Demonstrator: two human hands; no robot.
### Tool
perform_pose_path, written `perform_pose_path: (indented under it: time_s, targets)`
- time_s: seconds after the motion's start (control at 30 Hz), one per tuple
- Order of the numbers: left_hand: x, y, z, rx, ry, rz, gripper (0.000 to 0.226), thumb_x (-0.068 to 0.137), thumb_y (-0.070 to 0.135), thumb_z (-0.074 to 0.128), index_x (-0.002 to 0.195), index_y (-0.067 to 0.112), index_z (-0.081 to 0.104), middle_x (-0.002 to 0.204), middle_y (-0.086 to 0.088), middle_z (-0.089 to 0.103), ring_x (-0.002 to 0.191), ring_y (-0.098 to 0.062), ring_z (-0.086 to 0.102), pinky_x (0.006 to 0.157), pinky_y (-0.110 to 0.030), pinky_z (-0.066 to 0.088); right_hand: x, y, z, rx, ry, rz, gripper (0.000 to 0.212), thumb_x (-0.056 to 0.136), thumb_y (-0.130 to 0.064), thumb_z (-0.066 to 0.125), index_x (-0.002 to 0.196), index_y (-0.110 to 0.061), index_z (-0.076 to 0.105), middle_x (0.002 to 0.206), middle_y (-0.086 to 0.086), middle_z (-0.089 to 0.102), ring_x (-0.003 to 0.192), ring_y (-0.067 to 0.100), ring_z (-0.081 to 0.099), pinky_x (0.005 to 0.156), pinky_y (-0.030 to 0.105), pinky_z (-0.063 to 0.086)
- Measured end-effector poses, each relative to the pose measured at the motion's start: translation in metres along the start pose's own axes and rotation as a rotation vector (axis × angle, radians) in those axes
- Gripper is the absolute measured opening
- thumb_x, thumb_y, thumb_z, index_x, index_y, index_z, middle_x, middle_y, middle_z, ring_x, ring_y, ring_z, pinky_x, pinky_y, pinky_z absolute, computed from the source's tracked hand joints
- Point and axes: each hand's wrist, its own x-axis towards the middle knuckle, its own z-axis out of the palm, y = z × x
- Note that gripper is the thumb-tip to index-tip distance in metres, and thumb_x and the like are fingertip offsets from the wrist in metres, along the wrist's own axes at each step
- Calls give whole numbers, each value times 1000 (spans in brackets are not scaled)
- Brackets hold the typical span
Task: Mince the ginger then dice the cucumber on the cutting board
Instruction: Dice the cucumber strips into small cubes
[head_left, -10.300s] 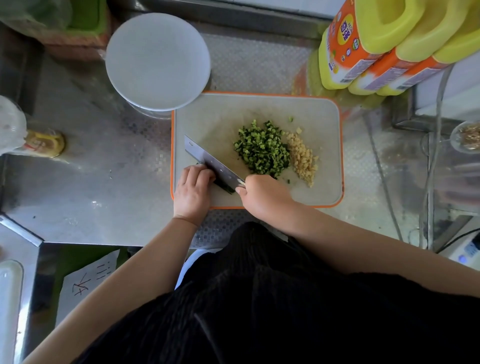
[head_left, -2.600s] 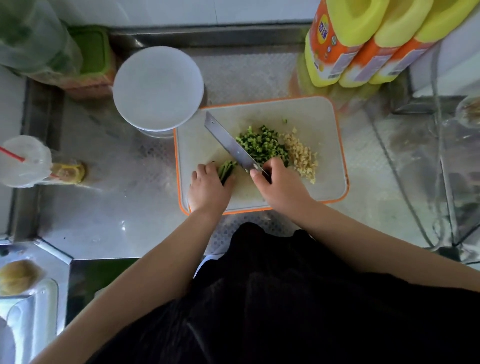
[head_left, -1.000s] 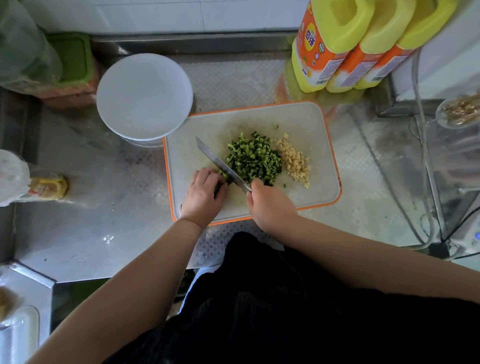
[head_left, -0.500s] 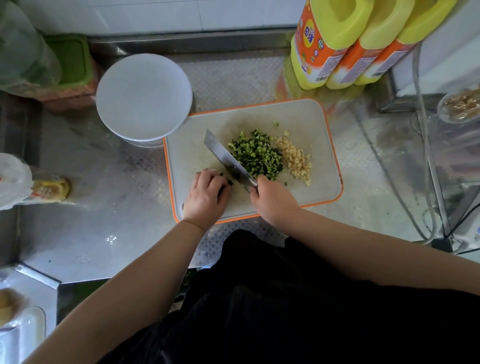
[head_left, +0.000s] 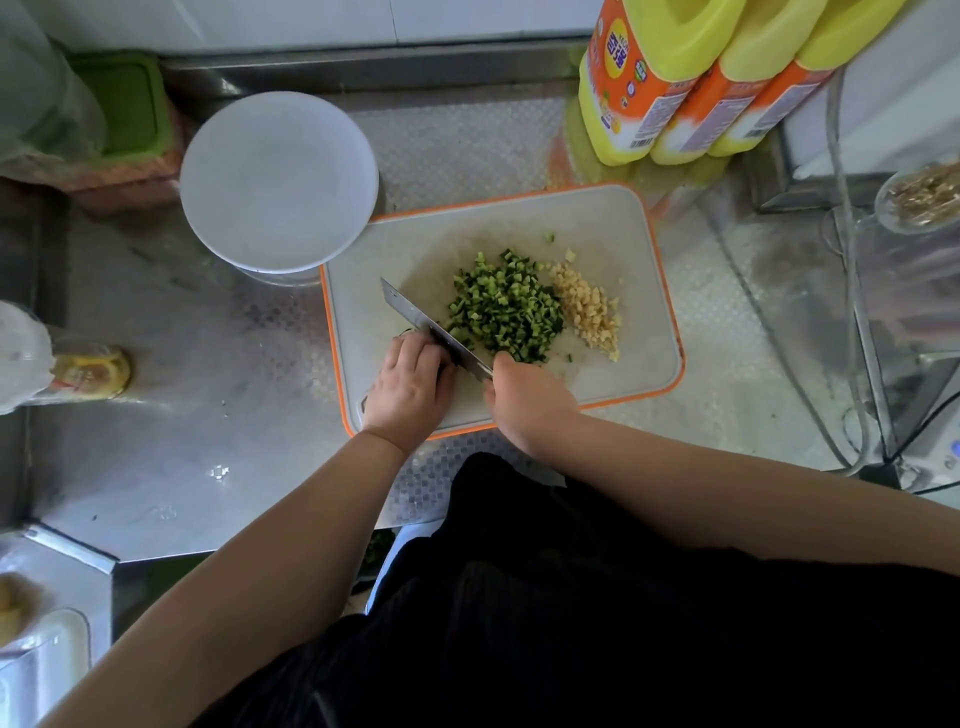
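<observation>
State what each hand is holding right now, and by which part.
The right hand grips the knife by its handle, hidden in the fist. The left hand pins down the last uncut cucumber piece, almost wholly covered by its curled fingers beside the blade.

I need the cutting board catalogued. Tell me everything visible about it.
The cutting board is a pale rectangle with rounded corners and an orange rim, plastic by its look, lying flat on the steel counter. Diced cucumber and minced ginger are heaped mid-board, side by side. The left hand rests on its near edge; the right hand holds a knife angled across it.
</observation>
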Motion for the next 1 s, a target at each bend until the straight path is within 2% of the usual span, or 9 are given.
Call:
perform_pose_path:
  time_s: [0.17, 0.37, 0.5, 0.67, 0.77, 0.87, 0.93, 1.0]
  targets:
    - [0, 2, -2, 26, 43, 43, 11, 91, 11, 58, 85, 3, 63, 95, -14, 60, 92, -29, 49, 80, -36, 47, 6, 11, -6, 133, 16, 40, 24, 101, -27, 41, 86, -9, 39, 65, 1, 43, 67, 28, 49, 59, 34, 33]
    - [-10, 0, -7, 50, 19, 25, 11, 90, 14, 60, 87, 4, 63, 97, -15, 57, 91, -33, 52, 80, -39, 48, -10, 9, -9, 42, 63, -53, 21, 101, -24, 38, 86, -10, 36, 60, -1, 40, 58, 25, 43, 55, 35, 31]
    - [-8, -2, -6, 47, -13, -2, 8, 88, 11, 61, 87, 4, 62, 97, -14, 57, 90, -32, 52, 79, -42, 49, -15, 2, -5, 1, 37, -51, 16, 101, -21, 38, 89, -11, 37, 63, 0, 42, 62, 27, 46, 54, 35, 33]
    - [-7, -1, -6, 19, -21, -8, 20, 92, 19, 54, 88, 2, 63, 98, -14, 58, 94, -30, 51, 80, -39, 48, -8, -3, 5, -40, 1, 22, 5, 98, -8, 42, 93, -9, 40, 73, 8, 53, 75, 33, 61, 55, 34, 35]
    - [-7, -2, -6, 28, -13, -1, 21, 93, 20, 54, 85, 3, 63, 97, -14, 59, 93, -30, 51, 78, -39, 49, -4, -1, 5, 17, -21, 24, 10, 100, -16, 41, 94, -8, 43, 84, 14, 61, 80, 35, 62, 58, 35, 37]
    - [-6, -1, -6, 37, -6, 0, 20, 92, 20, 54, 84, 5, 63, 95, -12, 60, 91, -29, 51, 75, -40, 50, 0, 5, -1, 110, -4, 42, 21, 101, -28, 41, 90, -10, 41, 89, 16, 61, 83, 35, 60, 62, 35, 37]
    - [-7, 1, -9, 37, -15, -13, 20, 92, 22, 54, 84, 6, 64, 96, -10, 59, 92, -27, 49, 74, -40, 50, 1, 7, -3, 139, 2, 65, 24, 100, -31, 42, 88, -10, 40, 86, 15, 59, 83, 35, 58, 63, 35, 37]
    - [-8, 2, -13, 33, -35, -16, 22, 93, 24, 53, 86, 7, 65, 98, -10, 58, 93, -28, 49, 77, -41, 51, 0, 8, -4, 126, 27, 59, 25, 100, -30, 42, 86, -10, 38, 75, 7, 52, 76, 34, 56, 61, 35, 36]
